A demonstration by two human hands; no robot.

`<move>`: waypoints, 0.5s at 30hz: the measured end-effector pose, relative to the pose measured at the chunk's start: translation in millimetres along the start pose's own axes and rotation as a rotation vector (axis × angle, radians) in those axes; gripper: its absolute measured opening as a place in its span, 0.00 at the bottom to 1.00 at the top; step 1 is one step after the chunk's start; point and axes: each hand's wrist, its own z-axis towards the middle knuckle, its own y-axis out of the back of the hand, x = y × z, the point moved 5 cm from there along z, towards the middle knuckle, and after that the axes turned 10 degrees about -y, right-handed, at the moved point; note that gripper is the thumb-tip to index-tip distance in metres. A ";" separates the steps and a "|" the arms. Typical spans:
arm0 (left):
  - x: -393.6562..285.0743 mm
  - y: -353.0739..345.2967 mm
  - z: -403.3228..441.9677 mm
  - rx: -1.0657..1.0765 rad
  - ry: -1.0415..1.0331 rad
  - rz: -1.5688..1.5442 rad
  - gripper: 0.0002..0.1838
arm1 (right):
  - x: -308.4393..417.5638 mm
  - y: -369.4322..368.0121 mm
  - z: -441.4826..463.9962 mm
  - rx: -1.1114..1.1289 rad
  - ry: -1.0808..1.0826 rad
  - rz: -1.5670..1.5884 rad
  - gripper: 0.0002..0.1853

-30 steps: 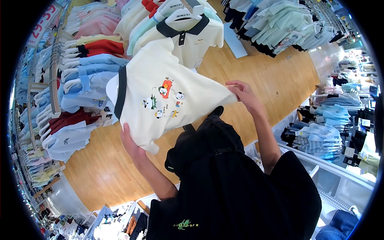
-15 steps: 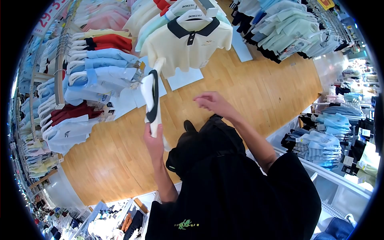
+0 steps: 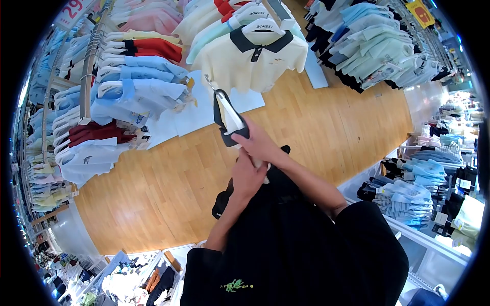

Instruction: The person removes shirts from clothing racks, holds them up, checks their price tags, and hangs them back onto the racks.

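Note:
A cream polo shirt with a dark collar is on a white hanger, its metal hook pointing up and away from me. My right hand is closed on the shirt by the collar, thumb over the dark cloth. Just below, my left hand grips the bunched shirt, and its fingers are partly hidden. Most of the shirt's body is out of sight behind my hands. Beyond the hook hangs a similar cream polo shirt at the front of a rack.
A rack bar with blue, red and white shirts stands at the left. More pale shirts hang at the upper right. Folded clothes lie on shelves at the right. Wooden floor runs between the displays.
My left hand has carried the shirt on its hanger rightward and nearer my body. My right hand, earlier apart from it, has come in and closed on the collar area.

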 end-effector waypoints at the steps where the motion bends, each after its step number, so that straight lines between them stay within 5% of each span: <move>1: -1.9 -2.6 1.6 0.115 -0.061 -0.065 0.25 | 3.6 10.2 -0.1 0.034 -0.086 -0.017 0.24; 4: 8.5 2.8 7.0 0.212 -0.130 -0.168 0.23 | -7.0 43.1 7.0 0.088 -0.086 -0.056 0.21; 6: 47.0 22.1 13.4 -0.070 -0.057 -0.111 0.21 | -11.2 65.9 9.4 0.109 -0.006 -0.075 0.20; 10: 56.8 76.3 44.9 -0.404 -0.270 0.190 0.25 | -9.7 93.1 -2.8 0.448 -0.204 0.187 0.26; 14: 46.9 107.2 65.8 -0.409 -0.408 0.249 0.19 | -19.8 108.2 -21.6 0.510 -0.475 0.261 0.31; 15: 57.3 104.1 70.9 -0.217 -0.246 0.016 0.15 | -18.4 108.4 -23.4 0.524 -0.476 0.284 0.31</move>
